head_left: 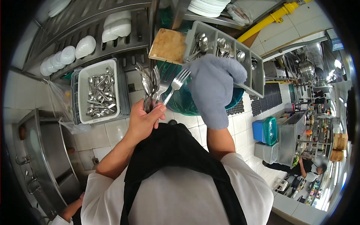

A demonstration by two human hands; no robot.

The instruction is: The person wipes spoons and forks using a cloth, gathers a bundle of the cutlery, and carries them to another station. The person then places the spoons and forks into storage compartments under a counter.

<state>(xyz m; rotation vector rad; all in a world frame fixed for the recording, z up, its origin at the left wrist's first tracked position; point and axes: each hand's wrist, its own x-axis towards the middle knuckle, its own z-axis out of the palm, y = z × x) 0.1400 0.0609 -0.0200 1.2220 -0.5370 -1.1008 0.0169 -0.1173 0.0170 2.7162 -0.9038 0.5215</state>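
Several forks stand upright in a bunch in my left hand, closed around their handles; one fork leans out to the right, apart from the rest. A thick grey cloth covers my right hand like a mitt, and its fingers are hidden inside. The cloth's left edge is close to the tines of the leaning fork; whether they touch I cannot tell. Just beyond the cloth, a grey divided cutlery tray holds spoons and forks in separate compartments.
On the left, a white basket holds many loose pieces of cutlery. Bowls sit on a metal rack. A wooden board lies beside the tray, above a green-lined bin. A sink is at left; co-workers appear at lower left and far right.
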